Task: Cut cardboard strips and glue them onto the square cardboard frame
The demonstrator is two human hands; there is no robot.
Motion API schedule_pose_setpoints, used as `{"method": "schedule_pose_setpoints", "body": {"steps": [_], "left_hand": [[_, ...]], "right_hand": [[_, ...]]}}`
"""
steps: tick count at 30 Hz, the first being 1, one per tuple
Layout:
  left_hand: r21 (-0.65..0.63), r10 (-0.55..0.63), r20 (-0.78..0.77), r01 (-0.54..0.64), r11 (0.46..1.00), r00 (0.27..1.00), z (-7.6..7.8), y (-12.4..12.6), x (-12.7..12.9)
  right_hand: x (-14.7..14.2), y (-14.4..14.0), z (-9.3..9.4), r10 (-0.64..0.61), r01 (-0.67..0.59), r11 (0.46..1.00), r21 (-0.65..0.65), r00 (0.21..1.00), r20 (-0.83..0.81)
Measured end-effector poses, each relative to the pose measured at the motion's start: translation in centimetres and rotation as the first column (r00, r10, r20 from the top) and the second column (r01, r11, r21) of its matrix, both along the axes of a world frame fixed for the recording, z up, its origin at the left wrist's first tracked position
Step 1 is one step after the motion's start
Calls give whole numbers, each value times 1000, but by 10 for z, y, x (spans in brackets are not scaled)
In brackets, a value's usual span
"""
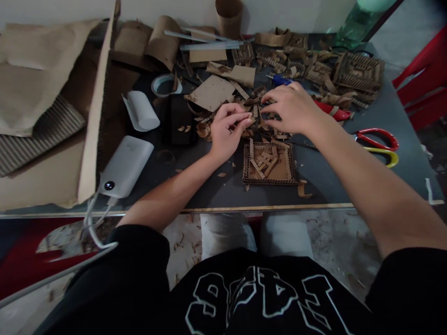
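Note:
My left hand (227,130) pinches a small scrap of cardboard (251,116) between thumb and forefinger, above the loose scraps. To its right, my right hand (288,108) hovers with fingers apart and curved, nothing visible in them. Just below both hands lies a square corrugated cardboard tray (270,181) with a raised rim; several cut cardboard strips (267,163) rest inside. A blue-handled tool (281,80) lies behind my right hand, which partly hides it. Torn cardboard bits cover the table around my fingers.
Scissors (379,139) with red and yellow handles lie at right, near a red tool (331,110). Leftward are a white power bank (127,165) with a cable, a dark phone (179,121), a tape roll (166,85) and large cardboard sheets (42,70). Clear glue sticks (209,45) lie behind.

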State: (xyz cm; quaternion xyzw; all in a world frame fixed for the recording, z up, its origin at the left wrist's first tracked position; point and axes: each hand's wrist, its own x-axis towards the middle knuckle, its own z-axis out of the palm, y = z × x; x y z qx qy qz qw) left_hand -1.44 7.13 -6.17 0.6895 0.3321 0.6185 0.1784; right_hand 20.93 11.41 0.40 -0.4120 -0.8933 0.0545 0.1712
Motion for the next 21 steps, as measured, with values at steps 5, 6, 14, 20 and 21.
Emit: {"method": "schedule_pose_setpoints", "body": {"steps": [5,6,14,20,21], "left_hand": [[0,12,-2,-12,1000,1000,1,0,-1],[-2,10,-1,-10,1000,1000,1,0,-1],[30,16,5,-16,999,1000,0,1,1],[25,6,39,-7,1000,999,1,1,0],[18,10,38,-10,1000,999,1,1,0]], "right_hand": [[-5,1,-8,-48,48,999,26,999,-27],[-4,1,-9,-54,55,998,38,998,-22],[-8,-16,5,-61,43,996,74,966,250],[-19,-25,16,-102,100,995,21,974,202],[-17,-27,18,-129,126,992,27,979,161]]}}
